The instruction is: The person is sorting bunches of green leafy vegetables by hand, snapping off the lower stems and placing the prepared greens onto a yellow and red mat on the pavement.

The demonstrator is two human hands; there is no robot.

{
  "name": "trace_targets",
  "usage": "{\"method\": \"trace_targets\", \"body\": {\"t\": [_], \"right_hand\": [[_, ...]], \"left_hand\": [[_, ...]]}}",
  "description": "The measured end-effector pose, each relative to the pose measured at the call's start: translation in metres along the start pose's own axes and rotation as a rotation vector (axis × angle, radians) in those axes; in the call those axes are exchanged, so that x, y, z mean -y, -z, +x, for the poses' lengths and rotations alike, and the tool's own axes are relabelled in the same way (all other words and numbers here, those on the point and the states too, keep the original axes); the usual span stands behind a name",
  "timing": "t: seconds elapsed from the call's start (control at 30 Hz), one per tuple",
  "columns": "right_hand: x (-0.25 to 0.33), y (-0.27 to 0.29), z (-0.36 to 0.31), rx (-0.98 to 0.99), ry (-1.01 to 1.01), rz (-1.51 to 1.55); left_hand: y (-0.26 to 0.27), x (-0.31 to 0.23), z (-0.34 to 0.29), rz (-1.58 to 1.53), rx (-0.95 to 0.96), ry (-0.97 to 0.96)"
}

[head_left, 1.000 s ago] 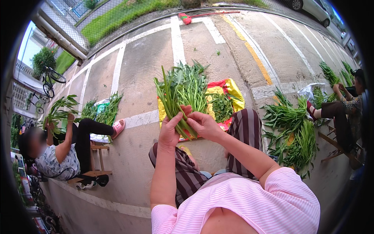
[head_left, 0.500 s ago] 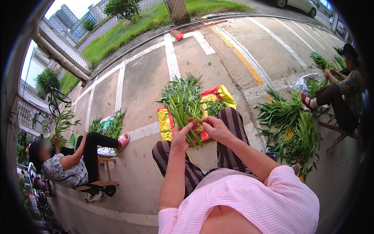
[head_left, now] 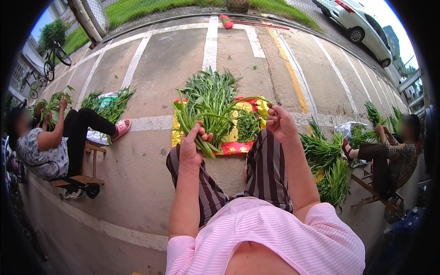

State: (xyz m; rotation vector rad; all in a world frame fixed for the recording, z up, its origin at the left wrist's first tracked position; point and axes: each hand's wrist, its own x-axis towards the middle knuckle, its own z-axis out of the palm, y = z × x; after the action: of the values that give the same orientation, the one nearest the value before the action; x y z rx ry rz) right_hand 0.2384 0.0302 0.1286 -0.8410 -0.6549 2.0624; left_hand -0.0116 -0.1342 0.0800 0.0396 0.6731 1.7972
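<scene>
My left hand (head_left: 191, 145) is closed round a bunch of water spinach (head_left: 211, 120), its cut stem ends poking out below the fingers. To the right, my raised right hand (head_left: 281, 124) pinches the end of a single long stem (head_left: 251, 98) that arches over from the bunch. Beyond the bunch lies a leafy pile of the same greens (head_left: 213, 86) on a gold and red sheet (head_left: 234, 148). A smaller heap of leaves (head_left: 248, 126) rests on the sheet's right part, between my hands and close to my right knee.
At left a seated person (head_left: 43, 142) handles greens, with another heap (head_left: 117, 106) by their foot. On the right, a second seated person (head_left: 389, 146) works near large bundles of greens (head_left: 332, 181). A red-handled tool (head_left: 227, 21) lies far ahead, before a fence and white car (head_left: 360, 27).
My hands have moved apart: the right went up and right with one stem, the left shifted slightly left and up with the bunch. The whole view has also shifted.
</scene>
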Motion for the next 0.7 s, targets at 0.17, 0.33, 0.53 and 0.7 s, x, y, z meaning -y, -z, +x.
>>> {"method": "trace_targets", "body": {"t": [0.17, 0.33, 0.53, 0.7], "right_hand": [[0.020, 0.004, 0.021, 0.023, 0.090, 0.155], [0.024, -0.019, 0.034, 0.061, 0.257, 0.028], [-0.043, -0.057, 0.050, 0.192, 0.301, -0.591], [-0.091, -0.069, 0.044, 0.241, 0.837, -1.182]], "left_hand": [[0.017, -0.019, 0.012, -0.194, -0.075, -0.130], [0.002, -0.031, 0.024, -0.137, -0.119, -0.169], [-0.046, 0.003, 0.058, 0.316, -0.159, -0.076], [-0.060, 0.019, 0.085, 0.297, -0.097, -0.017]]}}
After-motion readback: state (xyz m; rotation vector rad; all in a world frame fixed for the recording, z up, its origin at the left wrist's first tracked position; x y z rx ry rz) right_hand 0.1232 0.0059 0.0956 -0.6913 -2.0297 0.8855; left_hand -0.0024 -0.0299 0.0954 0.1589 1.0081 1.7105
